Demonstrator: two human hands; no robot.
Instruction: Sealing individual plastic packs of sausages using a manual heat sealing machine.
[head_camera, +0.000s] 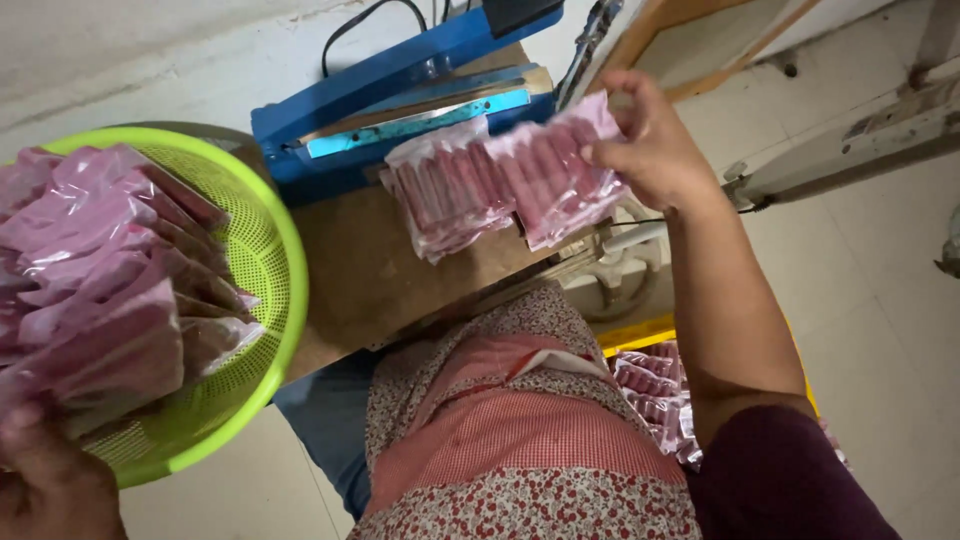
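Over the brown table's (360, 270) far edge, my right hand (655, 150) pinching two pink packets (500, 180) beside the blue sealer (400, 90), my left hand (45, 480) gripping more from the green basket (270, 250) — bare tabletop between.

Pink packets (505, 180), lime-green mesh basket (262, 250), blue sealing machine (400, 90), brown tabletop (370, 270), red-flowered dress (530, 500)

A small packing workshop is shown. A blue heat sealer (400, 95) is set on the wooden counter (370, 270). Sealed pink packets (100, 270) are heaped in a green basket (262, 262).
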